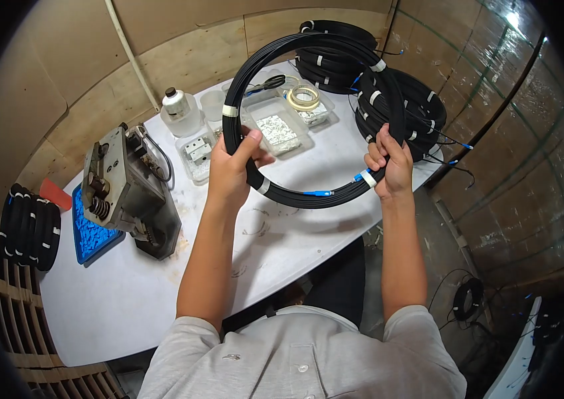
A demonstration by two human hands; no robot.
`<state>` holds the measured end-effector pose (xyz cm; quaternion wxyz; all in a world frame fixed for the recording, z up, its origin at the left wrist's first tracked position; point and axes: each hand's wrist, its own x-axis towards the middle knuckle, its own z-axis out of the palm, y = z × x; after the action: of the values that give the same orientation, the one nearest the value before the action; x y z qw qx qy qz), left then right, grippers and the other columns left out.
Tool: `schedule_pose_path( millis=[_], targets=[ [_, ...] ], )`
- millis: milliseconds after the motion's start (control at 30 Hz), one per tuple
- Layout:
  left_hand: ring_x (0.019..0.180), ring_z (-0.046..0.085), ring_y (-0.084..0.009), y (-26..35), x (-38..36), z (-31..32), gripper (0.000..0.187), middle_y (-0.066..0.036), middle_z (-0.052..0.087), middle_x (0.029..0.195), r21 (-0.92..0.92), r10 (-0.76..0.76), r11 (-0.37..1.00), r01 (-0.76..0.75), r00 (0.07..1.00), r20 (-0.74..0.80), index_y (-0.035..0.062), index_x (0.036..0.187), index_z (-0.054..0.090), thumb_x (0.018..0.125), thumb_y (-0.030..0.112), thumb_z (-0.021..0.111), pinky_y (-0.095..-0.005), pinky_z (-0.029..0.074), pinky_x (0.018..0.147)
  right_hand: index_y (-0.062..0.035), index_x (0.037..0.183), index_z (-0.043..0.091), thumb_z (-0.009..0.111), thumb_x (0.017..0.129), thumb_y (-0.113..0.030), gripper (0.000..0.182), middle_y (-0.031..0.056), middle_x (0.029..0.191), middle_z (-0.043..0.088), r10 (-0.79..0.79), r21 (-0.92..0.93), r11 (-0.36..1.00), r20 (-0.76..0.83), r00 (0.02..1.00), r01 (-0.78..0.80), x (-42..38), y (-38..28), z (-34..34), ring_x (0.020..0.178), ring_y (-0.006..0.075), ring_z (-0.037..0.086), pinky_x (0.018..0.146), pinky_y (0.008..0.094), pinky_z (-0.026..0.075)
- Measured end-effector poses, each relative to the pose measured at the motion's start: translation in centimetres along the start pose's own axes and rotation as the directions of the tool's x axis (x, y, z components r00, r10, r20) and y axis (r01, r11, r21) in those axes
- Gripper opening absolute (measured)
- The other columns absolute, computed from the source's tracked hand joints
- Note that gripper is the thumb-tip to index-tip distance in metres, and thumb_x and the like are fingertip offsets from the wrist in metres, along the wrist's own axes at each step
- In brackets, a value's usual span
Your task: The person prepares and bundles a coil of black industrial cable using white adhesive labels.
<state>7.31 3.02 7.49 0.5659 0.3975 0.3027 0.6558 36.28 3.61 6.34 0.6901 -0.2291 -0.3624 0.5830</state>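
Observation:
Raised above the white table is a large coil of black cable (308,201), bound in several places with white tape. My left hand (234,163) grips its left side, thumb pointing up toward the coil's inside. On the right side, my right hand (390,163) is wrapped round the coil just above a white tape band (369,178). A blue connector (318,193) lies along the lower part of the coil, and another bit of blue shows beside the tape band near my right hand.
A metal hand press (129,183) stands at left beside a blue tray (99,256) of blue parts. Clear bins (282,149), a white bottle (175,103) and tape rolls (304,98) sit at the back. More black coils (398,110) are stacked right; others (29,226) stand far left.

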Motion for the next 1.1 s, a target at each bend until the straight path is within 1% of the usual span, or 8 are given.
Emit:
schedule_pose_path(
  millis=[167,333,533,633,800,833,967,1100],
  targets=[
    [0.045,0.036,-0.0057,0.6,0.1,0.2,0.024,0.006,0.041,0.059,-0.012,-0.063,0.998,0.063,0.997,-0.048,0.0098,0.094,0.051,0.095,0.019,0.074,-0.0251,0.032,0.042,-0.0108,0.108,0.060,0.059,0.106,-0.030,0.019,-0.0006,0.075,0.050,-0.092,0.050,0.995,0.090,0.992,0.088,-1.1,1.2,-0.4,0.060,0.0121,0.051,0.055,0.0278,0.044],
    [0.044,0.037,-0.0057,2.2,-0.3,1.1,0.024,0.006,0.042,0.059,0.074,-0.049,0.996,0.049,0.999,-0.001,0.0095,0.091,0.053,0.096,0.021,0.073,-0.0242,0.032,0.041,-0.0077,0.114,0.059,0.058,0.106,-0.033,0.027,0.0030,0.079,0.057,-0.116,0.038,0.993,0.025,0.993,0.115,-1.2,0.2,0.1,0.065,0.0147,0.058,0.057,0.0291,0.048],
    [0.046,0.035,-0.0057,2.1,0.5,0.2,0.024,0.007,0.036,0.059,0.117,-0.123,0.986,0.121,0.992,0.006,0.0113,0.090,0.052,0.097,0.024,0.071,-0.0242,0.030,0.042,-0.0092,0.111,0.060,0.061,0.102,-0.017,0.012,0.0006,0.073,0.049,0.013,-0.041,0.999,0.073,0.997,-0.010,-1.7,-0.2,-0.3,0.055,0.0116,0.051,0.050,0.0278,0.042],
    [0.049,0.039,-0.0061,2.2,0.4,0.1,0.026,0.006,0.039,0.061,0.148,-0.128,0.981,0.128,0.992,-0.007,0.0116,0.089,0.051,0.096,0.025,0.072,-0.0242,0.033,0.045,-0.0107,0.107,0.061,0.061,0.097,-0.007,0.011,-0.0014,0.070,0.045,0.050,-0.104,0.993,-0.106,0.993,-0.061,-2.0,0.0,0.2,0.052,0.0095,0.045,0.048,0.0272,0.039],
    [0.065,0.058,-0.0116,2.5,1.0,-0.3,0.032,-0.003,0.061,0.080,0.063,-0.017,0.998,0.012,0.997,0.076,0.0040,0.109,0.064,0.094,0.030,0.075,-0.0273,0.051,0.063,-0.0123,0.101,0.062,0.059,0.092,-0.001,0.015,-0.0021,0.071,0.048,-0.010,0.059,0.998,-0.068,0.998,0.014,-3.0,-0.2,1.2,0.050,0.0070,0.040,0.047,0.0253,0.036],
    [0.086,0.067,-0.0168,2.3,1.4,-1.2,0.040,-0.008,0.067,0.098,0.035,-0.004,0.999,0.000,0.993,0.117,0.0021,0.124,0.060,0.096,0.028,0.071,-0.0328,0.057,0.080,-0.0128,0.102,0.062,0.057,0.092,-0.002,0.016,-0.0028,0.073,0.050,-0.055,0.061,0.996,-0.046,0.997,0.058,-3.2,0.0,1.0,0.050,0.0067,0.039,0.047,0.0248,0.036],
    [0.121,0.062,-0.0282,-1.8,0.1,-0.6,0.045,-0.012,0.059,0.135,-0.217,0.304,0.927,-0.306,0.952,-0.044,0.0087,0.140,0.045,0.104,0.033,0.057,-0.0494,0.050,0.105,-0.0135,0.105,0.059,0.055,0.092,-0.003,0.017,-0.0037,0.072,0.047,-0.134,0.117,0.983,-0.049,0.990,0.139,-3.5,0.5,2.0,0.052,0.0072,0.038,0.048,0.0251,0.036],
    [0.125,0.058,-0.0339,-6.5,-3.3,1.8,0.051,-0.015,0.054,0.141,-0.365,0.196,0.918,-0.157,0.978,0.072,0.0150,0.141,0.044,0.101,0.039,0.063,-0.0573,0.046,0.107,-0.0155,0.109,0.051,0.054,0.089,-0.004,0.022,-0.0034,0.069,0.039,-0.202,0.364,0.910,-0.036,0.979,0.201,-3.2,2.8,3.2,0.057,0.0097,0.037,0.056,0.0273,0.038]
  ],
)
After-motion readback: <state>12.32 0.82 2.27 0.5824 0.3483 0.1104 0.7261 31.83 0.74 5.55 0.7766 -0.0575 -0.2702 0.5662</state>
